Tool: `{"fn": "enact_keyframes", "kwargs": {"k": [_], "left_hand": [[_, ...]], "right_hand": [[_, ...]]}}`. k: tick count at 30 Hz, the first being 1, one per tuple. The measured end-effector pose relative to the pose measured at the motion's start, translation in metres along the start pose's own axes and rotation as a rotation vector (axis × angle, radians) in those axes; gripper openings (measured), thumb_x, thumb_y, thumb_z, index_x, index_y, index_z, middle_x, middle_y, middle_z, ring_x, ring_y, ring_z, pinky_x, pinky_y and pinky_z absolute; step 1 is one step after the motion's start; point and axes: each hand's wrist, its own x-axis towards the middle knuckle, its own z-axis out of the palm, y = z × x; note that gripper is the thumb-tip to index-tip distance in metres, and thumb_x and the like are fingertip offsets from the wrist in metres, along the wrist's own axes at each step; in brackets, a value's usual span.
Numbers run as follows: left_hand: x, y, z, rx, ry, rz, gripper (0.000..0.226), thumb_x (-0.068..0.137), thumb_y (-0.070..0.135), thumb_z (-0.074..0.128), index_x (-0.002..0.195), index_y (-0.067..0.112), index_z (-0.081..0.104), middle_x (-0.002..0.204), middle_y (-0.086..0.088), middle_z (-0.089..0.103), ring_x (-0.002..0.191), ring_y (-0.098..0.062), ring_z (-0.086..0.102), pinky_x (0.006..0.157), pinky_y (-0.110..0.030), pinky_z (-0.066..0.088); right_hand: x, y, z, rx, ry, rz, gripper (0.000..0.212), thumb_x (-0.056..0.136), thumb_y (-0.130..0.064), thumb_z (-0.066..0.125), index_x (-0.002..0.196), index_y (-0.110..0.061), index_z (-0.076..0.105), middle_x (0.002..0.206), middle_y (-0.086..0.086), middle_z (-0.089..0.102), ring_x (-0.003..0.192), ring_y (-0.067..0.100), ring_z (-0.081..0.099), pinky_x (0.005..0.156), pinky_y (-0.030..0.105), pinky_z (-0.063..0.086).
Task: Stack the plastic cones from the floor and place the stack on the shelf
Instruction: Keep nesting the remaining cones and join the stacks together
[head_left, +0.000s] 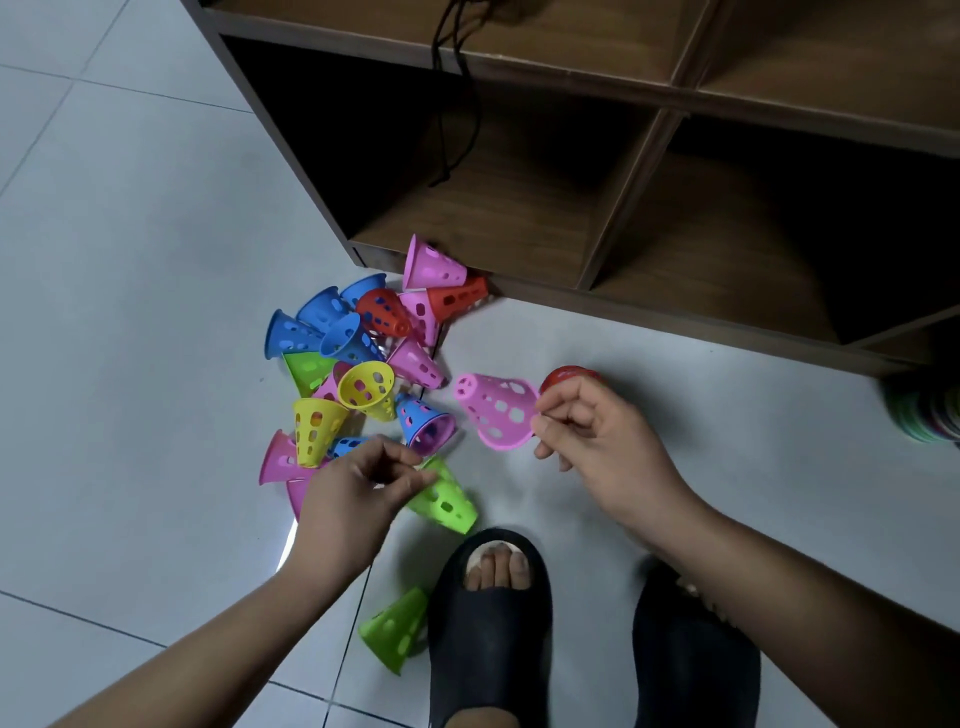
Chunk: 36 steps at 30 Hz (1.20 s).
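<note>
Several perforated plastic cones (358, 358) in blue, pink, yellow, red and green lie in a heap on the tiled floor, in front of the brown wooden shelf (623, 309). My right hand (597, 436) pinches the wide rim of a pink cone (496, 410) lying on its side. A red cone (569, 373) shows just behind that hand. My left hand (358, 483) has curled fingers pinching the narrow end of a green cone (447, 501). Another green cone (395, 629) lies beside my foot.
My feet in black slippers (488, 623) stand at the bottom of the view. A black cable (460, 104) hangs in the shelf's left compartment. A stack of coloured rings (924, 413) sits at the right edge. The shelf's lower compartments are dark.
</note>
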Motion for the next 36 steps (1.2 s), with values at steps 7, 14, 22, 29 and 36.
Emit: {"fn": "enact_keyframes", "kwargs": {"k": [7, 14, 22, 29, 36], "left_hand": [[0.021, 0.054, -0.006, -0.411, -0.026, 0.002, 0.002, 0.096, 0.007, 0.074, 0.096, 0.004, 0.074, 0.078, -0.009, 0.074, 0.066, -0.015, 0.063, 0.06, -0.024, 0.049], [0.037, 0.089, 0.009, -0.627, -0.1, 0.059, 0.014, 0.099, 0.011, 0.071, 0.108, 0.002, 0.068, 0.095, -0.041, 0.056, 0.082, -0.029, 0.055, 0.076, -0.041, 0.046], [0.058, 0.142, 0.042, -0.505, -0.065, 0.193, 0.01, 0.102, 0.004, 0.067, 0.11, -0.002, 0.068, 0.08, -0.01, 0.065, 0.067, -0.01, 0.061, 0.06, -0.022, 0.048], [0.067, 0.13, 0.075, -0.273, -0.087, 0.242, 0.01, 0.101, 0.003, 0.065, 0.1, 0.011, 0.071, 0.087, -0.001, 0.074, 0.076, -0.012, 0.068, 0.067, -0.023, 0.051], [0.065, 0.098, 0.077, -0.149, -0.148, 0.172, 0.006, 0.096, 0.022, 0.07, 0.1, 0.027, 0.068, 0.086, 0.004, 0.078, 0.085, -0.026, 0.075, 0.083, -0.053, 0.06]], "right_hand": [[-0.003, -0.019, -0.034, 0.062, 0.147, -0.053, 0.009, 0.099, -0.002, 0.067, 0.103, -0.009, 0.063, 0.083, 0.009, 0.075, 0.072, 0.021, 0.07, 0.063, 0.032, 0.049], [0.0, -0.004, -0.054, 0.007, 0.23, 0.02, 0.007, 0.1, -0.003, 0.066, 0.105, -0.008, 0.063, 0.084, 0.008, 0.075, 0.072, 0.018, 0.071, 0.063, 0.031, 0.051], [0.009, 0.023, -0.061, -0.009, 0.252, 0.13, 0.004, 0.101, -0.005, 0.065, 0.104, -0.005, 0.062, 0.086, 0.009, 0.076, 0.077, 0.024, 0.076, 0.064, 0.031, 0.055], [0.004, 0.051, -0.057, -0.034, 0.208, 0.257, 0.007, 0.1, -0.005, 0.063, 0.1, -0.011, 0.061, 0.088, 0.008, 0.078, 0.072, 0.021, 0.072, 0.064, 0.034, 0.051], [-0.002, 0.066, -0.03, -0.11, -0.011, 0.35, 0.012, 0.098, -0.006, 0.063, 0.09, -0.015, 0.063, 0.088, 0.011, 0.078, 0.069, 0.016, 0.07, 0.065, 0.033, 0.049]]}}
